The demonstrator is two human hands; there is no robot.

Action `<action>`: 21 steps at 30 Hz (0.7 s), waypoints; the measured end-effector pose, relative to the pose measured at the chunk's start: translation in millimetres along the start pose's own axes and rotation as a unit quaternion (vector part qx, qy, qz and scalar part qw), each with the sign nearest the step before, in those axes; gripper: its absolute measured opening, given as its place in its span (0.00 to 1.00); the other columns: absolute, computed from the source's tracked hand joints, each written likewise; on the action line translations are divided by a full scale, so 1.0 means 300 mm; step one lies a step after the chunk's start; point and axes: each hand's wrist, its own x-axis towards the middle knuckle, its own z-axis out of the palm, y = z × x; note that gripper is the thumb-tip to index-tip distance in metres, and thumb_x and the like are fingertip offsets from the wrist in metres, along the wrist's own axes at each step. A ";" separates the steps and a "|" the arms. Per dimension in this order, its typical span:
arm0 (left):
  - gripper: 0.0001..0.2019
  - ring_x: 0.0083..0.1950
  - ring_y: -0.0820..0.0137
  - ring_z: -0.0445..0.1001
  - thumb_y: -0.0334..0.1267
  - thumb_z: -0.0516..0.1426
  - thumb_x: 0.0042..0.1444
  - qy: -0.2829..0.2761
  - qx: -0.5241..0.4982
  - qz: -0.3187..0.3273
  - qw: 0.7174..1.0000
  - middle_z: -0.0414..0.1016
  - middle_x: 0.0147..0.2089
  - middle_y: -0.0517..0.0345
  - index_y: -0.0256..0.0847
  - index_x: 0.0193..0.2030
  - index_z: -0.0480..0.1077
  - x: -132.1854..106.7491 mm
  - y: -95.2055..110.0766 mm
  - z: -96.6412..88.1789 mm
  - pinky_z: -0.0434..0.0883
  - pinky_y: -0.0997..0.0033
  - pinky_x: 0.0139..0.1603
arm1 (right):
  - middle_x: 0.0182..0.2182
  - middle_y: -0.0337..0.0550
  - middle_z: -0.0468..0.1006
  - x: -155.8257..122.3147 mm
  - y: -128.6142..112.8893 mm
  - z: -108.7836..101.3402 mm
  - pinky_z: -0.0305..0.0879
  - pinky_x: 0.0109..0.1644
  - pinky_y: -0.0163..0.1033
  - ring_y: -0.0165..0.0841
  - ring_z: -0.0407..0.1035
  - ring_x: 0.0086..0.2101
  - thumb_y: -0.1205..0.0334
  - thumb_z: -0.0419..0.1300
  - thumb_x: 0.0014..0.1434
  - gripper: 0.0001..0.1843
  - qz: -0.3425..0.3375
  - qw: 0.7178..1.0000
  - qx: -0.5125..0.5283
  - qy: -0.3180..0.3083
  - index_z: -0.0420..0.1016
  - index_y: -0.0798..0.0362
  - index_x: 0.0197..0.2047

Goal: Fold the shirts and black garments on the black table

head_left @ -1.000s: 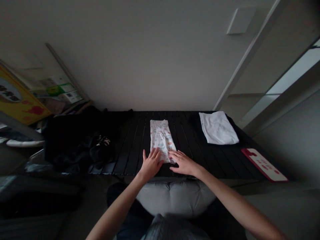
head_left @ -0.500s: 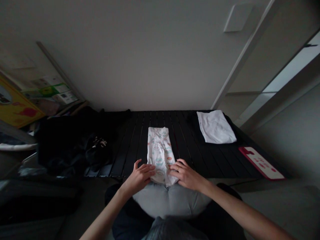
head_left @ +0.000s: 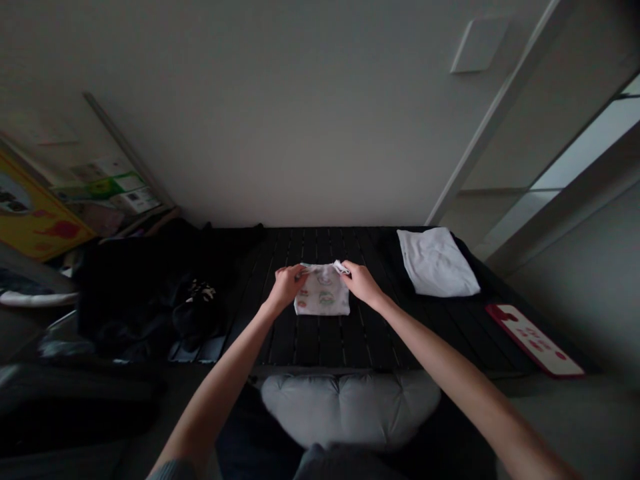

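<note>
Free strip between print cloth (head_left: 324, 297) and tabletop's (head_left: 330, 343) front edge
Forearms (head_left: 220, 377) flank it; black clothes (head_left: 135, 287) fill the left end, white cloth (head_left: 437, 261) the back right corner, a board (head_left: 533, 340) the front right; the wall (head_left: 300, 120) closes the back edge.

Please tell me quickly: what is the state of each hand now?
Left hand: closed, holding the far left corner of the printed cloth.
Right hand: closed, holding its far right corner.

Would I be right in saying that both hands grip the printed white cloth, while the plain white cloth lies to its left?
Not quite: the head view shows the plain white cloth to the right of the printed white cloth, which the left hand and right hand do grip.
</note>
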 end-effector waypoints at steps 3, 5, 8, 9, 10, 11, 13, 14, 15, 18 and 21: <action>0.17 0.54 0.63 0.72 0.37 0.52 0.62 0.033 0.025 -0.057 0.998 0.77 0.52 0.50 0.43 0.57 0.68 0.084 -0.027 0.042 0.65 0.59 0.56 | 0.42 0.51 0.78 0.093 0.002 0.037 0.61 0.44 0.35 0.38 0.72 0.43 0.67 0.54 0.62 0.11 0.056 0.997 -0.055 0.018 0.72 0.56 0.47; 0.26 0.63 0.58 0.64 0.39 0.53 0.61 0.053 0.057 -0.098 0.992 0.69 0.62 0.45 0.43 0.66 0.57 0.090 -0.046 0.075 0.62 0.52 0.60 | 0.49 0.59 0.74 0.109 0.000 0.071 0.62 0.48 0.40 0.44 0.69 0.49 0.62 0.55 0.62 0.19 0.103 0.990 -0.088 0.035 0.67 0.60 0.56; 0.29 0.66 0.52 0.56 0.42 0.52 0.61 0.056 0.107 -0.148 0.982 0.63 0.65 0.40 0.40 0.68 0.52 0.040 -0.067 0.124 0.58 0.42 0.61 | 0.52 0.65 0.70 0.080 -0.008 0.124 0.62 0.51 0.48 0.50 0.65 0.52 0.54 0.56 0.62 0.26 0.189 0.971 -0.144 0.031 0.65 0.64 0.57; 0.27 0.66 0.51 0.56 0.42 0.51 0.62 0.048 0.114 -0.161 0.979 0.65 0.64 0.40 0.40 0.67 0.53 0.016 -0.070 0.139 0.57 0.40 0.60 | 0.51 0.65 0.70 0.065 -0.013 0.139 0.61 0.51 0.49 0.51 0.64 0.52 0.52 0.55 0.63 0.26 0.207 0.966 -0.154 0.018 0.67 0.64 0.56; 0.26 0.65 0.51 0.57 0.42 0.50 0.62 0.039 0.117 -0.171 0.978 0.66 0.62 0.40 0.39 0.66 0.54 -0.007 -0.071 0.153 0.57 0.39 0.60 | 0.50 0.66 0.70 0.050 -0.018 0.154 0.61 0.52 0.50 0.52 0.63 0.53 0.50 0.53 0.63 0.26 0.216 0.964 -0.159 0.004 0.69 0.64 0.54; 0.25 0.64 0.51 0.58 0.43 0.49 0.62 0.030 0.119 -0.180 0.976 0.67 0.61 0.40 0.39 0.65 0.55 -0.028 -0.069 0.166 0.57 0.38 0.59 | 0.51 0.67 0.69 0.036 -0.024 0.167 0.60 0.52 0.51 0.52 0.61 0.54 0.49 0.52 0.64 0.26 0.218 0.962 -0.161 -0.007 0.70 0.64 0.53; 0.23 0.63 0.51 0.59 0.42 0.48 0.63 0.020 0.120 -0.191 0.974 0.68 0.60 0.40 0.40 0.64 0.56 -0.057 -0.058 0.188 0.58 0.39 0.58 | 0.52 0.67 0.68 0.018 -0.036 0.189 0.59 0.53 0.52 0.52 0.59 0.55 0.51 0.51 0.65 0.24 0.216 0.962 -0.167 -0.017 0.71 0.64 0.52; 0.23 0.63 0.52 0.59 0.41 0.47 0.63 0.019 0.121 -0.192 0.974 0.68 0.60 0.40 0.40 0.64 0.57 -0.065 -0.050 0.196 0.59 0.40 0.58 | 0.52 0.67 0.68 0.012 -0.043 0.197 0.59 0.53 0.52 0.52 0.58 0.55 0.53 0.51 0.65 0.23 0.212 0.962 -0.170 -0.017 0.71 0.63 0.52; 0.22 0.63 0.52 0.60 0.40 0.47 0.63 0.021 0.123 -0.190 0.974 0.68 0.60 0.39 0.40 0.63 0.57 -0.069 -0.041 0.203 0.59 0.41 0.58 | 0.52 0.66 0.68 0.008 -0.050 0.205 0.58 0.53 0.51 0.51 0.58 0.55 0.56 0.50 0.65 0.21 0.207 0.963 -0.173 -0.016 0.70 0.63 0.53; 0.21 0.60 0.53 0.64 0.36 0.47 0.62 0.015 0.108 -0.186 0.977 0.70 0.57 0.41 0.39 0.62 0.59 -0.066 -0.013 0.211 0.62 0.44 0.56 | 0.52 0.64 0.70 0.002 -0.067 0.217 0.56 0.53 0.51 0.49 0.60 0.54 0.62 0.48 0.66 0.18 0.186 0.967 -0.174 -0.004 0.70 0.61 0.52; 0.21 0.56 0.58 0.70 0.32 0.49 0.61 0.008 0.054 -0.168 0.984 0.72 0.56 0.46 0.43 0.61 0.59 -0.055 0.013 0.212 0.65 0.48 0.55 | 0.49 0.58 0.75 0.001 -0.077 0.203 0.54 0.54 0.48 0.43 0.66 0.50 0.67 0.44 0.67 0.18 0.174 0.973 -0.152 0.000 0.66 0.59 0.55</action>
